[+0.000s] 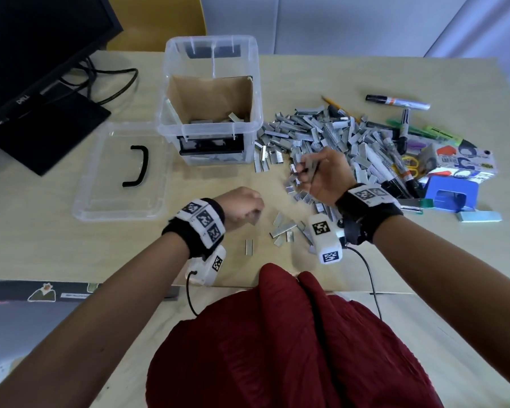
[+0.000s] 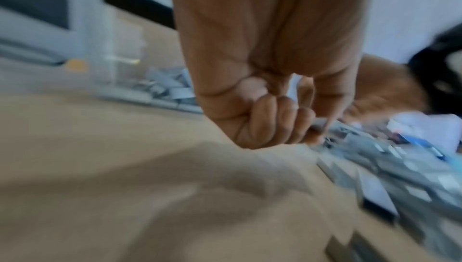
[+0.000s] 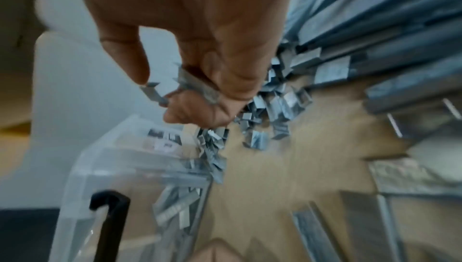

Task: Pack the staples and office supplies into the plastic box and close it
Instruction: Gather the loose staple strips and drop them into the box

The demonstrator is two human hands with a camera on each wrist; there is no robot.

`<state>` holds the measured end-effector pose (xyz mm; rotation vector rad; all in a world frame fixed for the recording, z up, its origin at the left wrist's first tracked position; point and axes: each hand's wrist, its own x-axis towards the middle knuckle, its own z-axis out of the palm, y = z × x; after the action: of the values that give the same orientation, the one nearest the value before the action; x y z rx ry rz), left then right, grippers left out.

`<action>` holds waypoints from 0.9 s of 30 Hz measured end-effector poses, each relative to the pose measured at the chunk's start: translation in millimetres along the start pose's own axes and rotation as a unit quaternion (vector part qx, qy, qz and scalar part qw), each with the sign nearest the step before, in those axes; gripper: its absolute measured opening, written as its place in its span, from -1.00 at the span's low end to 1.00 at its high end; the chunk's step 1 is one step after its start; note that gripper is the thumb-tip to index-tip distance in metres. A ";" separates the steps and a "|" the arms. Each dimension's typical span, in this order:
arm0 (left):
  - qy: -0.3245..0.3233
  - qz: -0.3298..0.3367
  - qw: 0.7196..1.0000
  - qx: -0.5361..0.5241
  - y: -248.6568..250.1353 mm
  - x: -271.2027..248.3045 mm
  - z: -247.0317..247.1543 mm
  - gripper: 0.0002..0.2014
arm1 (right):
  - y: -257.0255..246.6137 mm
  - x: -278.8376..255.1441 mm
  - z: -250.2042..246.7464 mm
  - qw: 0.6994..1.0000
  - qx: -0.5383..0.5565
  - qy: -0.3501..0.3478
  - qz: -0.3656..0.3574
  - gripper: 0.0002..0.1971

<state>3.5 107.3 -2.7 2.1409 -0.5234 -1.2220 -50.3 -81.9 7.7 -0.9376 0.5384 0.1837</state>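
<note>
The clear plastic box [image 1: 209, 129] stands open at the back middle, lined with cardboard, with a few staples at the bottom. Its lid [image 1: 100, 198] with a black handle lies flat to the left. A big pile of staple strips [image 1: 321, 131] spreads right of the box. My right hand [image 1: 301, 172] hovers over the pile's near edge, gripping a bunch of staples [image 3: 197, 86] in its fist. My left hand [image 1: 253, 212] is curled just above the table in front of the box, and seems to pinch a thin staple strip [image 2: 318, 123].
Markers [image 1: 398, 103], a highlighter, yellow scissors [image 1: 409, 166], a printed carton [image 1: 460, 160] and a blue hole punch [image 1: 451, 192] lie at the right. Loose staple strips [image 1: 286, 231] sit near the front edge. A monitor [image 1: 27, 69] with cables stands back left.
</note>
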 end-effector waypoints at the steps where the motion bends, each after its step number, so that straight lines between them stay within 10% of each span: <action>1: 0.003 -0.012 0.993 -0.117 -2.0 -1.4 -3.7 -0.71 | -0.7 -2.8 -1.8 1.000 0.013 0.005 -0.003 -0.82; 6: 0.010 0.004 0.920 -0.392 -7.4 -7.4 -14.1 -0.67 | 3.4 -8.1 -1.3 0.972 -0.232 0.034 -0.017 -0.70; 10: 0.002 -0.016 0.930 -0.368 -6.1 -7.6 -15.4 -0.49 | 12.7 -14.7 11.2 0.787 -0.608 -0.068 -0.083 -0.91; 14: 0.033 -0.021 0.975 -0.219 -8.1 -10.1 -13.0 -0.64 | 19.1 -18.3 20.9 0.566 -0.805 -0.158 -0.081 -0.65; 18: 0.010 -0.032 0.999 0.027 -3.3 -14.1 -10.5 -0.66 | 23.6 -14.4 23.6 0.496 -0.847 -0.166 -0.089 -0.75; 21: -0.015 -0.058 0.969 0.241 2.8 -20.0 -2.3 -0.60 | 28.6 -5.8 21.0 0.551 -0.821 -0.130 -0.069 -0.80; 25: -0.027 -0.087 0.900 0.426 9.1 -26.0 12.0 -0.52 | 20.7 -4.1 10.5 0.880 -0.471 -0.035 0.037 -0.80; 27: -0.025 -0.081 0.880 0.468 11.0 -26.2 21.2 -0.57 | 13.4 -9.4 6.6 0.968 -0.236 -0.032 0.078 -0.74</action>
<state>-28.3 108.4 13.0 2.9952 -1.1586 -1.2511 -61.0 -67.9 6.0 -1.3471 0.5174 0.4987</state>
